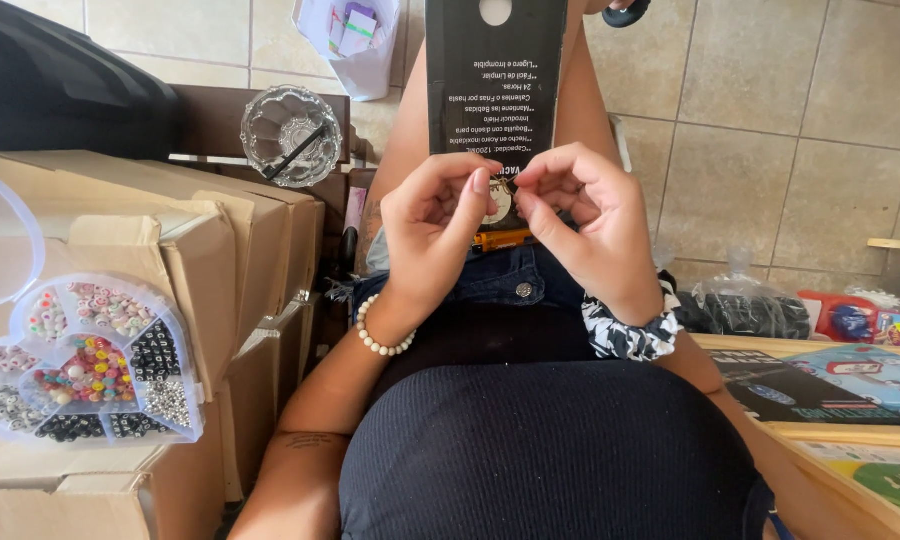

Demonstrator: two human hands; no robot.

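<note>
Two hands meet over my lap: left hand and right hand pinch one tiny bead between fingertips. The bead tray lies far left.

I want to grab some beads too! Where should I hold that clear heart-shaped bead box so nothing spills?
Probably hold the clear heart-shaped plastic bead box by its outer rim, one hand on each side, coming in from above. It lies flat on a brown cardboard box with its lid swung open and the beads uncovered, so keep it level.

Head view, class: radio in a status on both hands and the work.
Left hand and right hand pinch one tiny item, too small to identify. Black box on lap behind. Nothing obstructing.
</note>
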